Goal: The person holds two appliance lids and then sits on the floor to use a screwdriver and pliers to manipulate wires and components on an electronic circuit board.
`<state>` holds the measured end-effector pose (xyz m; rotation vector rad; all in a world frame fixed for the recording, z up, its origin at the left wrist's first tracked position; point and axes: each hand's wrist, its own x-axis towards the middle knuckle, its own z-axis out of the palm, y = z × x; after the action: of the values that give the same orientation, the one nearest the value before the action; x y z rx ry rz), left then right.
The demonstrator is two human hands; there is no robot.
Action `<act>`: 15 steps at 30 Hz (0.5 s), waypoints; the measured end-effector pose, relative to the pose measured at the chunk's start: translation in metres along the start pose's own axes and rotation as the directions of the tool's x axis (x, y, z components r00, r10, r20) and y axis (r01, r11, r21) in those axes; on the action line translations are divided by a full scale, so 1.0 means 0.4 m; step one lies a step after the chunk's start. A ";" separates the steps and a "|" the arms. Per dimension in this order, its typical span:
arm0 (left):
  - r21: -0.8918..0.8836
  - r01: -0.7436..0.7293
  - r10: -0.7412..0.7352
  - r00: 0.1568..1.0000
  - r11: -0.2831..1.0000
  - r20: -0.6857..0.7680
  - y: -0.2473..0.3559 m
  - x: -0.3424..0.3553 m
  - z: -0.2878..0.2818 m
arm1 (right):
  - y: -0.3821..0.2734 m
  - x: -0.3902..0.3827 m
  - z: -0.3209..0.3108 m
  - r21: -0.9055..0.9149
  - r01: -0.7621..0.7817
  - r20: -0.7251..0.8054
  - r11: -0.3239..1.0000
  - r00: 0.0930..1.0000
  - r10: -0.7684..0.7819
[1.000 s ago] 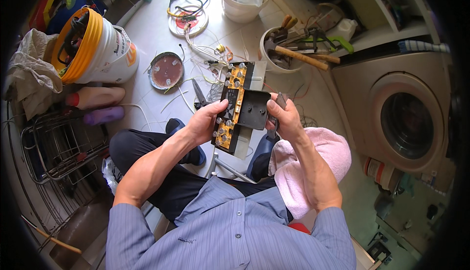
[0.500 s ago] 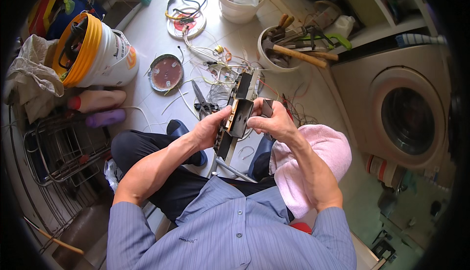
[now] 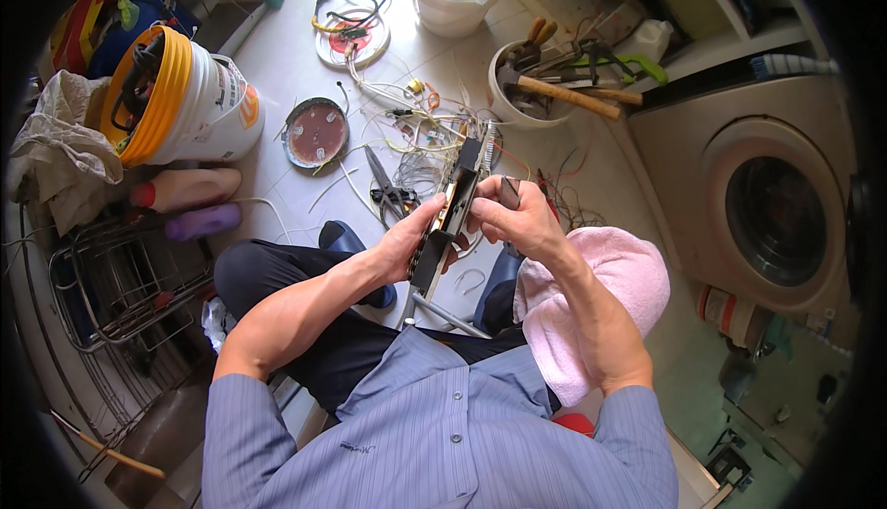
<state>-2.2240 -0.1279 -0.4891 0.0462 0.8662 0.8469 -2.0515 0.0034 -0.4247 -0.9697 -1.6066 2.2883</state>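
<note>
In front of my chest a long, narrow black and metal part [image 3: 429, 267], like a circuit board in a frame, is tilted up and away from me. My left hand [image 3: 405, 239] is closed round its left side, thumb on top. My right hand [image 3: 525, 221] has a small dark flat piece [image 3: 509, 193] between its curled fingers, while its thumb and fingertips meet the right side of the long part. What exactly the fingertips touch is hidden. Beyond the hands, black-handled scissors [image 3: 381, 176] lie on the floor beside a tangle of wires [image 3: 420, 130].
A round reddish-brown metal dish [image 3: 316, 136] and a coiled cable [image 3: 354, 38] lie farther off. Tool-filled bucket [image 3: 504, 112] stands at the far right, with a hammer across it. A washing machine [image 3: 684, 158] is at the right, a yellow-and-white bucket [image 3: 199, 103] left. Pink towel [image 3: 637, 278] covers my right knee.
The long part has turned in my hands, so its broad black face now shows edge-on. My right fingers have moved in closer against its side.
</note>
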 end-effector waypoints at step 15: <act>-0.083 0.097 -0.089 0.991 0.992 0.095 -0.030 0.003 -0.009 | 0.003 0.009 0.022 0.034 -0.062 -0.020 0.998 0.998 0.062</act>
<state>-2.2184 -0.1363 -0.4967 -0.0319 0.7395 0.7883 -2.0593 -0.0023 -0.4252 -1.0466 -1.5461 2.3291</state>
